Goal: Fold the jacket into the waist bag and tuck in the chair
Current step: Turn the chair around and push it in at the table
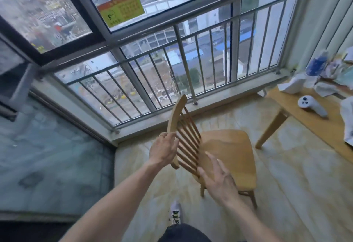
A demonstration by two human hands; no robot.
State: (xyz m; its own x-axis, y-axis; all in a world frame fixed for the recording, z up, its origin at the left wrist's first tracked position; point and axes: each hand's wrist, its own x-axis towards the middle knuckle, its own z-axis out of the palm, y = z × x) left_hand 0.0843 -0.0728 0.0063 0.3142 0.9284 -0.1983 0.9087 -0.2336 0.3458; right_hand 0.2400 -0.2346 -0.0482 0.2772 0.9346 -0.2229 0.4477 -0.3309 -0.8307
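Observation:
A light wooden chair [227,150] with a slatted back stands on the tiled floor in the middle of the view, its seat facing right toward the wooden table [305,115]. My left hand [164,149] grips the curved top rail of the chair back at its near end. My right hand [217,180] hovers open, fingers spread, just in front of the lower slats and not clearly touching them. No jacket or waist bag is in view.
The table at the right carries a white controller [311,106] and crumpled paper and bags [324,75]. A metal railing [183,66] and large windows run behind the chair. A glass panel stands at the left. My shoe [175,215] is on the floor below.

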